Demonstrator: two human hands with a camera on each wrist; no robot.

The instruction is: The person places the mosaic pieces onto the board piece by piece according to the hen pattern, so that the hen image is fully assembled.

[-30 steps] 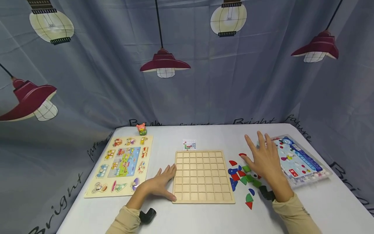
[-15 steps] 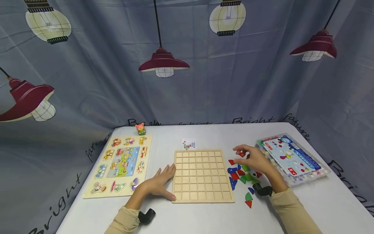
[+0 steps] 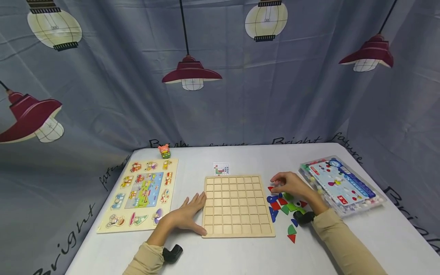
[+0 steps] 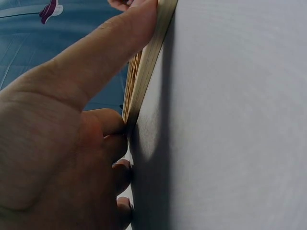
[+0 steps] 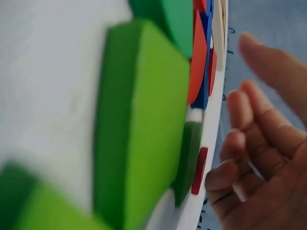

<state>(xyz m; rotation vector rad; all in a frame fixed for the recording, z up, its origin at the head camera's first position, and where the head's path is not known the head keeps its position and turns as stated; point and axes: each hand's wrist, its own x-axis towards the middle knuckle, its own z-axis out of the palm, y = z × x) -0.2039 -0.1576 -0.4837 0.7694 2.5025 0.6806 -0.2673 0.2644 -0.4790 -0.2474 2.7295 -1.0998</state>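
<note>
1. On the white table [image 3: 240, 259] we have the wooden grid board [image 3: 237, 205] lying flat in front of us, its squares bare.
2. Well to the left of it lies a picture peg puzzle [image 3: 142, 194], and by the right edge of the table a clear plastic case [image 3: 342, 185] of small coloured bits.
3. Our left hand [image 3: 187, 215] lies flat on the table with straight fingers, its thumb and fingertips pressed against the board's left edge; the left wrist view shows the thumb [image 4: 103, 57] running along that edge.
4. Our right hand [image 3: 292, 185] hovers over the far end of the loose shape pieces [image 3: 285, 208], just right of the board, fingers curled downward toward a red piece [image 3: 271, 189]; we cannot tell whether it grips that piece or only touches it.
5. Those pieces, red, blue and green, lie between the board and the case, with a green and a red piece [image 3: 292, 233] nearest us.
6. A small pattern card [image 3: 221, 168] sits just behind the board.
</note>
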